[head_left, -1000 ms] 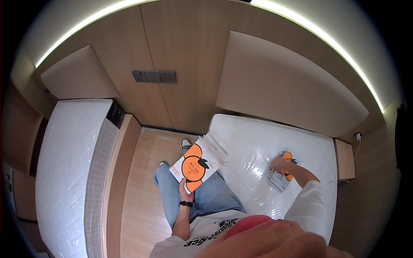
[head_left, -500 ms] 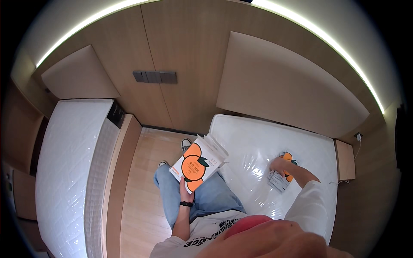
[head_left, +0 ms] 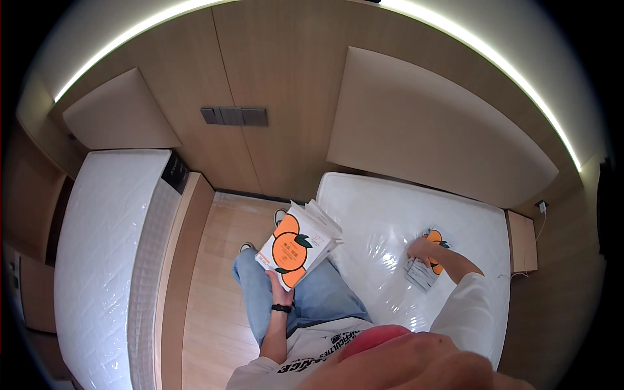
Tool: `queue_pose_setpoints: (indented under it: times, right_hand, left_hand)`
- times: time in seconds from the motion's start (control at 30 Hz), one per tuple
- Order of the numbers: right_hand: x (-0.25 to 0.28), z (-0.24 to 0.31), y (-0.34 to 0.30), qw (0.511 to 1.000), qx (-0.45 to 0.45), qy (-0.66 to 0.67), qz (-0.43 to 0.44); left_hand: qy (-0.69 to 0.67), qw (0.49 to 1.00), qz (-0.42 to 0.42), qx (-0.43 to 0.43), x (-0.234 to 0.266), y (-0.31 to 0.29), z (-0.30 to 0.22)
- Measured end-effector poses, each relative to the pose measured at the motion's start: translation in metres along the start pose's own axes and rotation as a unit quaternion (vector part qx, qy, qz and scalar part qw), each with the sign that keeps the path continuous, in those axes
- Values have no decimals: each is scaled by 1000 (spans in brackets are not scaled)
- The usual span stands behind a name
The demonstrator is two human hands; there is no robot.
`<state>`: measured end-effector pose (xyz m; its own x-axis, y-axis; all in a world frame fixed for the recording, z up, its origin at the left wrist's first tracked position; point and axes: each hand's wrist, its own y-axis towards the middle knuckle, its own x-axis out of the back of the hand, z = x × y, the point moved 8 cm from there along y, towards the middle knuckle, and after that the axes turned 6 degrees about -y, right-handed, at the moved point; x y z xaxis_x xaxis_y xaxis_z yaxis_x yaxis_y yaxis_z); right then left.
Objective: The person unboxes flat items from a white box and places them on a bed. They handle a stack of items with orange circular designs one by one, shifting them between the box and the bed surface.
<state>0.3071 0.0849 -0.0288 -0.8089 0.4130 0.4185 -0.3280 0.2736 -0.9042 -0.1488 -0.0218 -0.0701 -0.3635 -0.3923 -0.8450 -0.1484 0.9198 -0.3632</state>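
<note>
A white box [head_left: 290,249] printed with orange fruits and green leaves is above my lap, tilted, its flaps standing open at the far end. My left hand [head_left: 279,290] grips it by the near end, and the fingers are partly hidden behind it. Over on the right, several flat packets [head_left: 424,275] in white, grey and orange lie stacked on the plastic-wrapped mattress [head_left: 370,208]. My right hand [head_left: 424,249] is closed on the upper part of that stack, covering some of the orange print. The inside of the box does not show.
I sit on the right mattress's left edge. Beyond a strip of wooden floor [head_left: 211,260] stands another wrapped mattress [head_left: 107,260] in a wooden frame [head_left: 185,260]. Padded headboards line the wall, and a small bedside cabinet [head_left: 524,240] with a charger cable stands at the right.
The box in my left hand has shifted slightly left and tilted a little. My right hand and the packets have stayed in place.
</note>
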Motion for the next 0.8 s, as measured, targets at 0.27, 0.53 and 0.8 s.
queue_pose_setpoints:
  times: [0.27,0.53,0.8]
  right_hand:
    - [0,-3,0,1000,1,0,-6]
    - [4,-4,-2,1000,14,4,2]
    - [-1,-9,2,1000,17,14,-16]
  left_hand:
    - [-9,1000,3,-7,-3,0,-2]
    - [-10,1000,-5,-27,-5,4,-7]
    - [-26,999,-18,-11,-13,4,-8]
